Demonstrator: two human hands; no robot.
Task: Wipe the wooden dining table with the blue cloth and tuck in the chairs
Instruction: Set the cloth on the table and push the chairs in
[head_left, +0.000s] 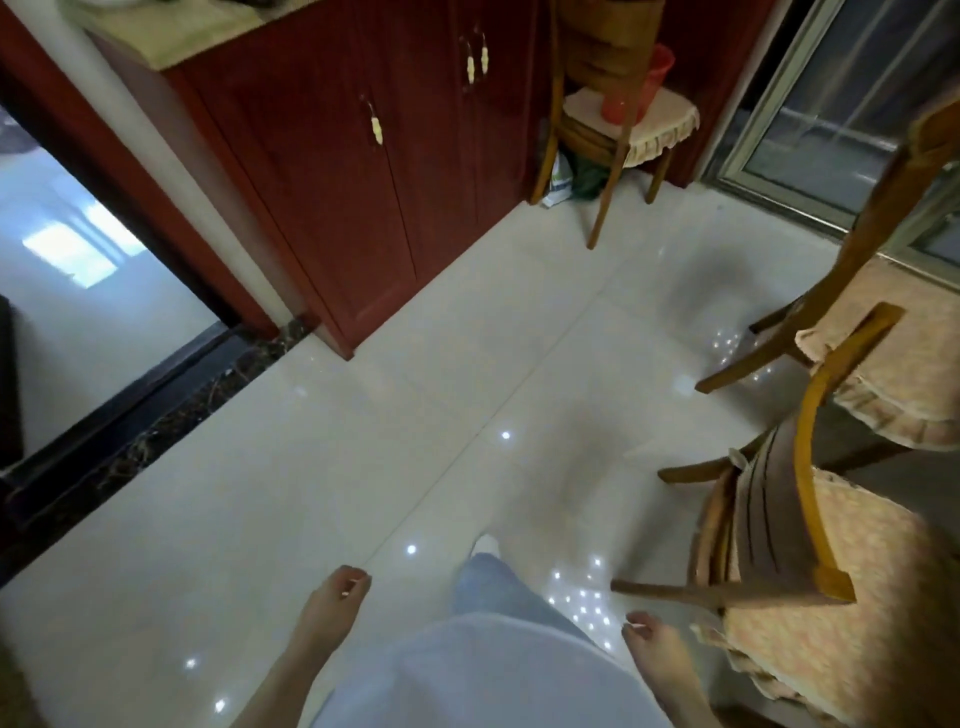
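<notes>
Head view, looking down: the person's left hand (332, 597) hangs empty with fingers loosely curled over pale floor tiles (311, 441). Their right hand (655, 642), likewise empty and loosely curled, is nearer the cushioned chair (810, 597) just beside it. Neither table nor blue cloth is visible.

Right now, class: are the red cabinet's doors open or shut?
Shut. The cabinet doors lie flush in one flat front, handles facing outward, no gap showing.
</notes>
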